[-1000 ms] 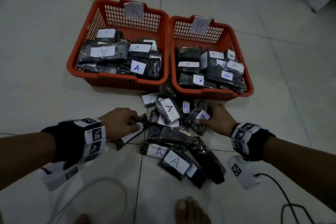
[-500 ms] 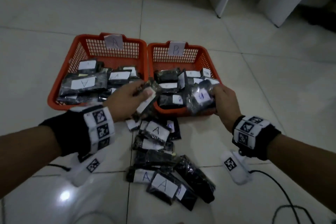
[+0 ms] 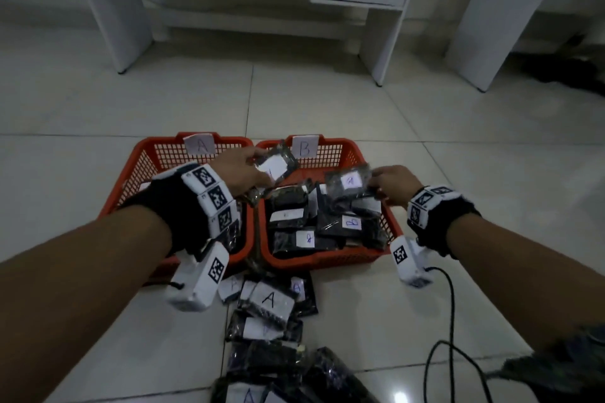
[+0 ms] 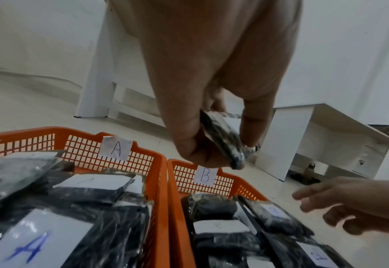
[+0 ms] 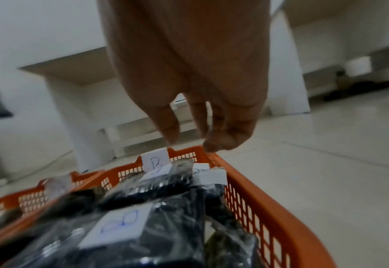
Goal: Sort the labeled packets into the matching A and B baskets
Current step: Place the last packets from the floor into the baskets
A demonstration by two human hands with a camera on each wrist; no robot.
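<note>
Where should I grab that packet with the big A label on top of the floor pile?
Likely from above, pinching the A packet by its near edge, thumb on the label: it lies flat and topmost on the floor pile, label up, nothing covering it. The right hand looks free.

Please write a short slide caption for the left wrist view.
Left hand pinches a dark packet above the A basket and B basket.
</note>
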